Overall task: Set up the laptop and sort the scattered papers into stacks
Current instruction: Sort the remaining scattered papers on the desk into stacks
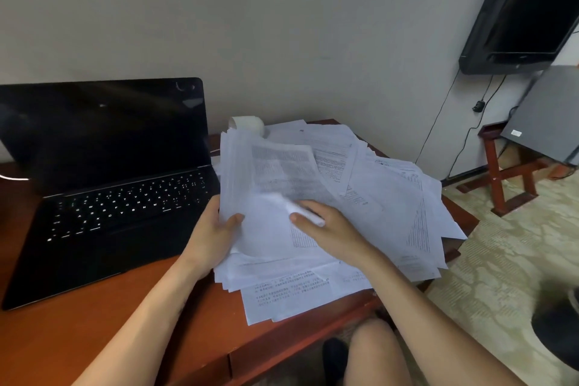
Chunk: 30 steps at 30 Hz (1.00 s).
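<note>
An open black laptop (103, 185) stands on the left of the reddish wooden desk (131, 307), its screen dark and its keys lit. To its right lies a loose heap of printed white papers (391, 197). My left hand (213, 235) grips the lower left edge of a thick bundle of sheets (247, 172) that is lifted upright off the heap, thumb on the front. My right hand (326, 229) pinches the curled corner of a sheet on the front of that bundle.
A roll of white paper (247, 125) sits behind the heap by the wall. The papers overhang the desk's right edge. A dark television (526, 9) hangs on the wall at the right, above a red wooden stand (507, 172). My knee (376, 354) is below the desk front.
</note>
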### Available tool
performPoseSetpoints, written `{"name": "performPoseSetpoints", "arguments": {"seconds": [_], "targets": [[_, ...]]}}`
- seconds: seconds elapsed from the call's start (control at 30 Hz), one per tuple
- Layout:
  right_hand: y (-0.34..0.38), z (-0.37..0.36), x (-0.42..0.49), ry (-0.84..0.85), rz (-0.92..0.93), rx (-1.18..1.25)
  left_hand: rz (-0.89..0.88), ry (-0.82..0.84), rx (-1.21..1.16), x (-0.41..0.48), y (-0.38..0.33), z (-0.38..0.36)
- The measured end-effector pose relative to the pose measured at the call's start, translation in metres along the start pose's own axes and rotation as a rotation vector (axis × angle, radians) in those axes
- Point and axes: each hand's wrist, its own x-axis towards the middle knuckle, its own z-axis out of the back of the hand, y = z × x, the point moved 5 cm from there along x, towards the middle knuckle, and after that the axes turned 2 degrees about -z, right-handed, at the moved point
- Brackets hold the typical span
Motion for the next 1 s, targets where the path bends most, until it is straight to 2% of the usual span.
{"name": "performPoseSetpoints", "arguments": {"seconds": [0.1,0.2,0.23,0.3,0.37,0.4,0.47,0.57,0.63,0.73,0.8,0.9,1.0], "targets": [[0.001,-0.02,0.003,0.079,0.024,-0.062,-0.003,0.021,-0.035,-0.001,-0.002,0.0],[0.004,-0.028,0.003,0.176,0.014,0.023,-0.031,0.044,-0.041,-0.002,-0.004,-0.002],[0.004,-0.025,0.005,0.145,0.03,0.032,-0.036,0.045,-0.042,-0.003,-0.005,-0.002],[0.001,-0.007,0.009,-0.044,0.071,-0.022,-0.039,0.049,-0.045,-0.003,-0.005,-0.003],[-0.009,0.013,0.014,-0.246,0.066,-0.261,-0.038,0.054,-0.028,-0.003,-0.004,-0.004],[-0.015,0.017,0.015,-0.264,0.041,-0.383,-0.039,0.05,-0.011,-0.003,-0.003,-0.004],[-0.025,0.015,0.016,-0.185,0.018,-0.486,-0.033,0.039,0.004,-0.002,-0.002,-0.002],[-0.024,0.015,0.016,-0.115,0.081,-0.377,-0.037,0.036,-0.026,-0.001,-0.003,0.001],[-0.024,0.031,0.025,-0.183,0.095,-0.275,-0.057,0.007,-0.047,0.0,-0.006,0.007],[-0.032,0.065,0.054,-0.3,0.085,-0.423,-0.091,-0.09,-0.064,0.004,-0.009,0.022],[-0.045,0.08,0.071,-0.215,-0.001,-0.549,-0.106,-0.157,-0.063,0.006,-0.01,0.033],[-0.062,0.091,0.087,-0.005,-0.142,-0.559,-0.108,-0.233,-0.077,0.008,-0.008,0.047],[-0.061,0.093,0.095,-0.058,0.01,-0.578,-0.101,-0.28,-0.079,0.011,-0.007,0.056]]}}
